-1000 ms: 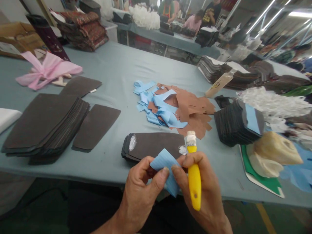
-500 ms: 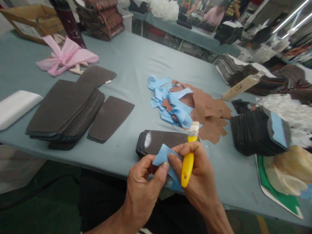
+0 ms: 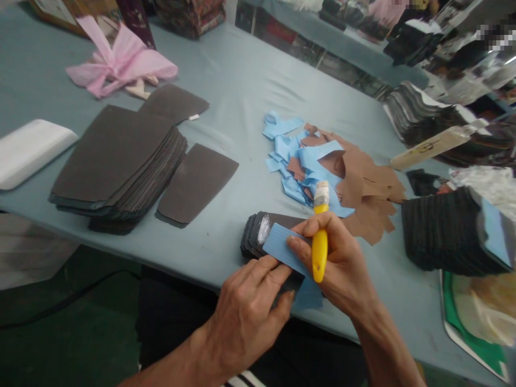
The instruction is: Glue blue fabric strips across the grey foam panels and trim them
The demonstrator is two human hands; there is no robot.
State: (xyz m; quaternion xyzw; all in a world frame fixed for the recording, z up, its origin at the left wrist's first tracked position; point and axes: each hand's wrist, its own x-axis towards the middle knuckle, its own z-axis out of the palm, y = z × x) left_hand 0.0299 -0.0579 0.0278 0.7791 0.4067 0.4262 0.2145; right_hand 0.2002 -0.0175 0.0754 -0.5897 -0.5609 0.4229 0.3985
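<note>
Hands: right hand point(image 3: 342, 263) grips yellow plastic brush point(image 3: 320, 242) | left hand point(image 3: 250, 306) presses ribbed blue strip point(image 3: 282, 248)

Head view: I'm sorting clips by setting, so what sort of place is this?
Probably a workshop that assembles leather or fabric goods. Stacks of dark cut pieces cover a long table, the right hand holds a glue brush, and peeled blue and brown scraps lie heaped.

1. My view is evenly and fairly brightly lit, with only soft, faint shadows under the dark stacks point(image 3: 121, 166).
2. Upper right of the frame is washed out, smeared and partly pixelated.
3. The right edge blurs; the table point(image 3: 226, 91) bends near the borders.
</note>
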